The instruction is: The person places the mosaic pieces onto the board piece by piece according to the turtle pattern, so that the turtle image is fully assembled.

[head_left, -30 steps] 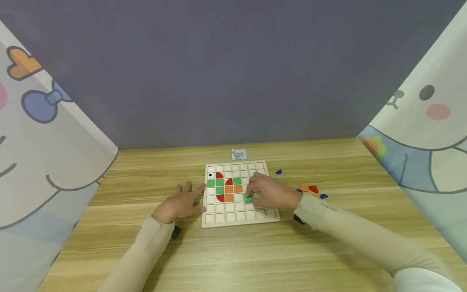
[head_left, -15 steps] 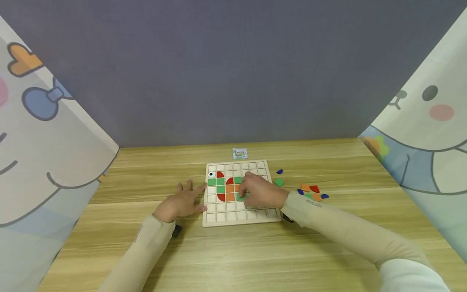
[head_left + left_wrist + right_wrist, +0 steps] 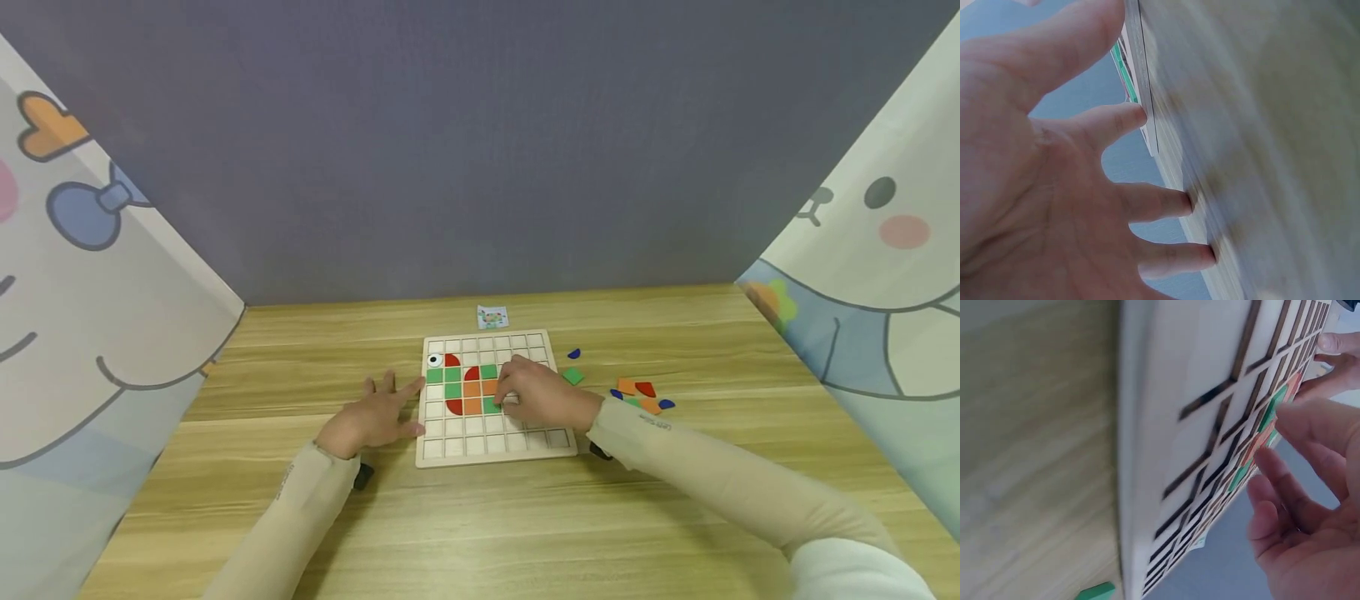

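Observation:
A pale wooden grid board (image 3: 457,448) holds red, green and orange tiles and a round eye piece (image 3: 435,360). My right hand (image 3: 543,393) is over the board, its fingertips right at a green square tile (image 3: 490,406) that lies in a cell beside an orange tile (image 3: 472,406). In the right wrist view, thumb and index finger stand apart, with the thumb tip close to a green tile (image 3: 1272,407). My left hand (image 3: 375,418) is spread flat at the board's left edge. Its index fingertip (image 3: 1138,115) touches the board's side; other fingertips rest on the table.
Right of the board lie loose pieces: a green square (image 3: 573,376), a blue piece (image 3: 574,353), and a cluster with a red piece (image 3: 645,389), an orange square (image 3: 626,385) and more blue ones. A small picture card (image 3: 492,317) lies behind the board.
My right hand has moved left with the green tile, which now lies in a cell beside the orange tile; the hand has since drawn slightly back right. My left hand stays put.

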### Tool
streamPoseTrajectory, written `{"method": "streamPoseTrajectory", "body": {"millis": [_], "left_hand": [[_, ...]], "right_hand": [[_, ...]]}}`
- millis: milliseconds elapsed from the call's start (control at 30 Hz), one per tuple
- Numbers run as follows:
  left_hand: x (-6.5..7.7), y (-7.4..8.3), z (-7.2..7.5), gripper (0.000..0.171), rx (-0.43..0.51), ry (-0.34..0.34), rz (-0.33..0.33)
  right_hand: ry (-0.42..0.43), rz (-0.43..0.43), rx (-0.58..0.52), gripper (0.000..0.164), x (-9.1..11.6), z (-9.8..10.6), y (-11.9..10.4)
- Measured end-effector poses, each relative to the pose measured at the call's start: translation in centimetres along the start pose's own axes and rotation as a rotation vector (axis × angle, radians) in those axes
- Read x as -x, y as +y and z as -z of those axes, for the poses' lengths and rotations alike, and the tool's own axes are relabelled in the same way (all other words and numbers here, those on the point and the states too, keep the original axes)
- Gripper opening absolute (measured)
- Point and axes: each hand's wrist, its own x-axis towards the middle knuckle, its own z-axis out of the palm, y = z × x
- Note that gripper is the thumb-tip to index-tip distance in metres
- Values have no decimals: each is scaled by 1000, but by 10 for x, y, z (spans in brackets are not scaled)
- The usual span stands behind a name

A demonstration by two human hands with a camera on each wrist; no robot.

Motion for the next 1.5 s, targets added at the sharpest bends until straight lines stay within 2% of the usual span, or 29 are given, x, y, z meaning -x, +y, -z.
{"method": "streamPoseTrajectory", "body": {"millis": [167, 467, 633, 800, 933, 1233, 1500], "left_hand": [[0, 0, -1, 80, 3, 1, -4], [0, 0, 0, 80, 4, -4, 2], [-1, 0, 0, 79, 0, -2, -3], [-1, 1, -1, 79, -7, -1, -4], [-2, 1, -1, 79, -10, -2, -10], [0, 0, 0, 79, -3, -3, -17], [1, -1, 0, 79, 5, -1, -17]], "right_hand": [[10, 4, -22, 11, 1, -1, 6], [0, 67, -18, 12, 2, 0, 13], [32, 30, -21, 11, -1, 2, 15], [3, 2, -6, 15, -5, 3, 19], [0, -9, -37, 17, -3, 5, 22], [91, -88, -68, 22, 25, 30, 47], [106, -193, -54, 27, 61, 50, 86]]}}
